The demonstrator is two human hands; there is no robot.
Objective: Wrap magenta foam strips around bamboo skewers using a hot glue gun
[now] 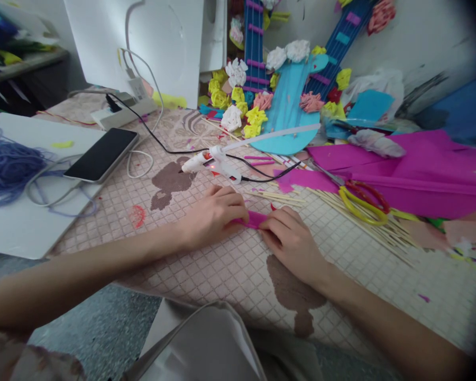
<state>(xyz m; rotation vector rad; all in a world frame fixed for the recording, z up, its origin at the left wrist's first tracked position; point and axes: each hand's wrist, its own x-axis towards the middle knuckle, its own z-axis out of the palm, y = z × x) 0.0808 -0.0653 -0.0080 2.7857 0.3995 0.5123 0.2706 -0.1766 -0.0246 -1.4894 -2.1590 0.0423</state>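
Between my two hands a narrow strip of magenta paper (255,220) lies low over the patterned tablecloth. My left hand (218,214) grips its left end with curled fingers. At the other end, my right hand (291,238) pinches the strip; the fingertips partly hide it. Just beyond them rests a white hot glue gun (222,165), its small red light lit and a long glue stick poking out the back. Thin wooden sticks (277,198) lie right behind the strip. Scissors (363,201) with yellow and red handles sit to the right, on more sticks and magenta paper (412,169).
A phone (103,154) on a charging cable and a bundle of purple cord (8,166) lie on a white board (31,227) at left. A power strip (122,111) feeds a black cord across the table. Blue paper guitar shapes (287,106) with crepe flowers stand behind.
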